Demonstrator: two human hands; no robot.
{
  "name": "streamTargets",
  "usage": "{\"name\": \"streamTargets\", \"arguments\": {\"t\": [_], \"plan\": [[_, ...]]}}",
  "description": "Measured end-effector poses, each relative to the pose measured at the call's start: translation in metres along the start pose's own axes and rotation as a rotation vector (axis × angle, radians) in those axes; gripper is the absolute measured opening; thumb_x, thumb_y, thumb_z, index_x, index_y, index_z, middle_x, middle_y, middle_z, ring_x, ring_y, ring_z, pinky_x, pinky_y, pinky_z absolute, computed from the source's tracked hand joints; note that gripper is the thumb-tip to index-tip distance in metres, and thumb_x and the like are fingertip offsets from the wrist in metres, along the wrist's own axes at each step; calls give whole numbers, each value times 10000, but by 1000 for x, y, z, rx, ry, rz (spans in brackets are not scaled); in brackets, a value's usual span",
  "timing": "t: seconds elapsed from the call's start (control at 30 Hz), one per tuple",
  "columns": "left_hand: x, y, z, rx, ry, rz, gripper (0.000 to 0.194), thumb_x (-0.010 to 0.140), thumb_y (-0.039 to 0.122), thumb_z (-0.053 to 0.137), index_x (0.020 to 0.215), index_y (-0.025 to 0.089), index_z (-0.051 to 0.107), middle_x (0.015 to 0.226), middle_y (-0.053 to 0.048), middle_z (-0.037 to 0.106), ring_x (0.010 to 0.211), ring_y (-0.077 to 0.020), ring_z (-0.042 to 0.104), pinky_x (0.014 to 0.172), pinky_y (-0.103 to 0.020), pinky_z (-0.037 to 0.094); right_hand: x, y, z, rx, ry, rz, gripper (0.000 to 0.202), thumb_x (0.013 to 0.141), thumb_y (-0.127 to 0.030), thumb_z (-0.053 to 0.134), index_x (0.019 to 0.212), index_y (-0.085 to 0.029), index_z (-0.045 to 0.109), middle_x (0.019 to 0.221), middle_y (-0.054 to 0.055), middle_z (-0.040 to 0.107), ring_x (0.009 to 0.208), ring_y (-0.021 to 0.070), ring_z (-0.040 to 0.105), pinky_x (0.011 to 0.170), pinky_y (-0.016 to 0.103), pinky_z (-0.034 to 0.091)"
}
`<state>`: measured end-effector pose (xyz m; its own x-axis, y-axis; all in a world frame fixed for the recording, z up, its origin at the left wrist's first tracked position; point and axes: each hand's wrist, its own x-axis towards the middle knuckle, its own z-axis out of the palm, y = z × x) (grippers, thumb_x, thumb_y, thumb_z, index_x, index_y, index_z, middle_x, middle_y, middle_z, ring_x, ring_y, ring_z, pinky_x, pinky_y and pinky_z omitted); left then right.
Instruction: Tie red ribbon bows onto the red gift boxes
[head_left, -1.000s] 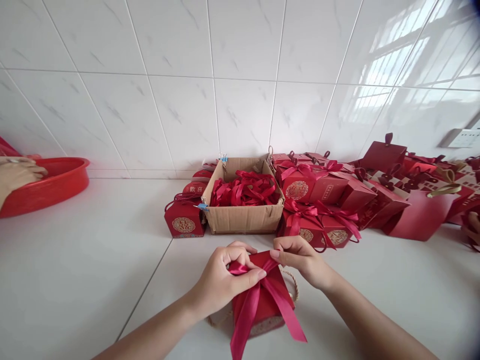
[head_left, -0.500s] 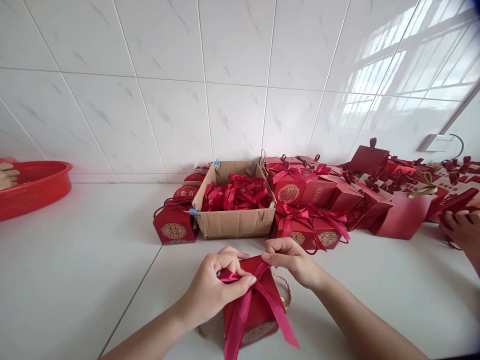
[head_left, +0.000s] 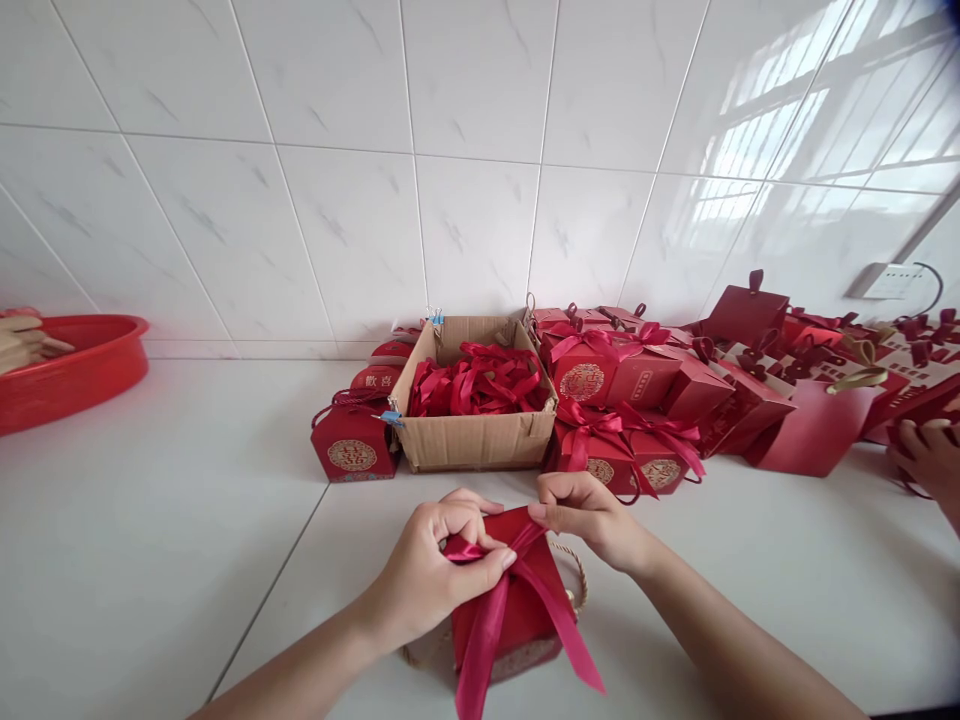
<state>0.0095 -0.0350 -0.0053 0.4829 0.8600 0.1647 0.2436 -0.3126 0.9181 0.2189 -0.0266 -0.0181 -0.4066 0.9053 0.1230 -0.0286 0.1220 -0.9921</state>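
Note:
A small red gift box (head_left: pixel 534 612) with a gold twisted cord handle (head_left: pixel 574 572) sits in front of me on the white table. Crossing its top is a crimson satin ribbon (head_left: pixel 486 630), with two tails hanging down the front. At the crossing, my left hand (head_left: pixel 442 570) pinches the ribbon between thumb and fingers, a loop of it showing by the curled forefinger. My right hand (head_left: pixel 589 515) is closed on another part of the ribbon at the box's upper right edge. The knot itself is partly covered by my left thumb.
Behind the box stands an open cardboard box (head_left: pixel 472 445) of loose ribbons (head_left: pixel 480 382). Red gift boxes (head_left: pixel 352 445) are at its left; several with bows (head_left: pixel 600 445) are at its right. A red basin (head_left: pixel 97 375) and another person's hand (head_left: pixel 26 340) are far left; a co-worker's hand (head_left: pixel 930 455) is far right.
The view has shifted slightly, so most things sit a little further right. Both my hands keep nearly the same hold on the ribbon. The hand at the basin has moved further into view.

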Motion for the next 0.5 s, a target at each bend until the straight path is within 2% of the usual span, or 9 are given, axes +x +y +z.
{"name": "streamTargets", "arguments": {"t": [0.33, 0.5], "plan": [[0, 1, 1, -35, 29, 8, 435, 727, 204, 633, 543, 222, 239, 617, -19, 595, 1081, -248, 589, 817, -296, 450, 0, 0, 0, -56, 8, -35, 435, 787, -460, 659, 551, -173, 434, 551, -42, 359, 544, 89, 311, 509, 247, 236], [-3, -1, -1, -57, 21, 6, 442, 730, 208, 650, 545, 217, 248, 648, -27, 616, 1084, -251, 586, 833, -302, 447, -1, 2, 2, -78, -2, -35, 442, 810, -456, 637, 557, -177, 407, 555, -50, 314, 540, 87, 281, 503, 245, 219]]}}
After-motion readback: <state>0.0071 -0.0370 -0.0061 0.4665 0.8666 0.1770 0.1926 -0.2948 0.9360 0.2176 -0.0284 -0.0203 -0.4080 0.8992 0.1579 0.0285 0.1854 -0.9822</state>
